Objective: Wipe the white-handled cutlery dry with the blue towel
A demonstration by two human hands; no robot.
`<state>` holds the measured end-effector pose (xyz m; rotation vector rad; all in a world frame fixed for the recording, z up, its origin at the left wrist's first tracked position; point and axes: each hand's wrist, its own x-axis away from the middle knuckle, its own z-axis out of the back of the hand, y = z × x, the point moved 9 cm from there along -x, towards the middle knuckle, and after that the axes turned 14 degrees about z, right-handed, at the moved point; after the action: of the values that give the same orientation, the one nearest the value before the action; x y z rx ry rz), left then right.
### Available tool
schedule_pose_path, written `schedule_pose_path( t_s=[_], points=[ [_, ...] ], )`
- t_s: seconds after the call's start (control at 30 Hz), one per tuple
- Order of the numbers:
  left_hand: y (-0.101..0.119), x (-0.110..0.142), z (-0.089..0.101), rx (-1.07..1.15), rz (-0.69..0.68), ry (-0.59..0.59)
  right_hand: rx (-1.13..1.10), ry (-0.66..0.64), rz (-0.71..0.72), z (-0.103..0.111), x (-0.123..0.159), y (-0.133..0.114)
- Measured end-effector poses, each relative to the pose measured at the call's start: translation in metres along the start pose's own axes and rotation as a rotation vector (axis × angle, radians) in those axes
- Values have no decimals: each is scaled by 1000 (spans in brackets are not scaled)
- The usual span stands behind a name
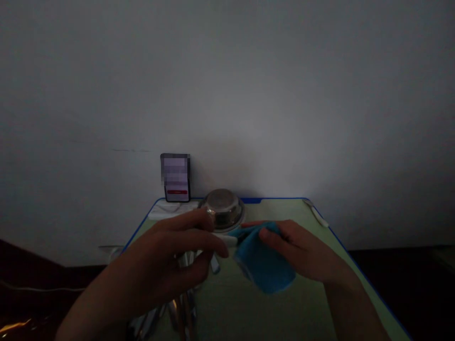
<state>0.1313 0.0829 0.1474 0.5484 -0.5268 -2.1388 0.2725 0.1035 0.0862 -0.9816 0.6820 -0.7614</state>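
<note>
My left hand [185, 246] pinches a white-handled utensil [229, 240] between thumb and fingers. The utensil's far end goes into a blue cloth [266, 265], so its kind is hidden. Closed on that cloth is my right hand [298, 246], with the thumb pressed on top and a loose fold hanging down. Both hands are above the green tabletop [256, 312]. Just beyond them a shiny metal bowl [222, 208] sits upside down. Under my left forearm lie several utensils [183, 312], partly covered and dim.
At the far left of the table a phone [177, 177] stands upright against the wall [284, 118]. A white item [170, 210] lies in front of it. Near the right edge rests a white-handled spoon or fork [316, 214]. Blue edging [373, 289] borders the table.
</note>
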Motion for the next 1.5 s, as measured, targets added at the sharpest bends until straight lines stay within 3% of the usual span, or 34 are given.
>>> schedule_pose_path(
  t_s=[0.2, 0.37, 0.47, 0.6, 0.73, 0.87, 1.07, 1.3, 1.5],
  points=[
    [5, 0, -5, 16, 7, -52, 219, -113, 146, -15, -9, -16],
    [-3, 0, -4, 31, 41, -1, 334, -48, 132, -9, -11, -16],
    [-18, 0, -4, 6, 138, 29, 371, -12, 130, -7, -11, -16],
    [-31, -3, -18, -63, 241, -104, 359, -50, 161, -8, -11, -15],
    [-25, -6, -19, -53, 216, -138, 291, -19, 216, 0, -8, -21],
    [-18, -7, -14, -57, 162, -77, 308, 36, 118, 6, -5, -14],
    [-20, -5, -15, -17, 135, -65, 342, -116, 186, -15, -4, -16],
    [-28, -4, -4, 30, 187, -4, 277, 168, 81, 18, 0, -3],
    [-29, -4, -4, 44, 200, -6, 144, 309, 68, 27, 0, 5]
  ],
)
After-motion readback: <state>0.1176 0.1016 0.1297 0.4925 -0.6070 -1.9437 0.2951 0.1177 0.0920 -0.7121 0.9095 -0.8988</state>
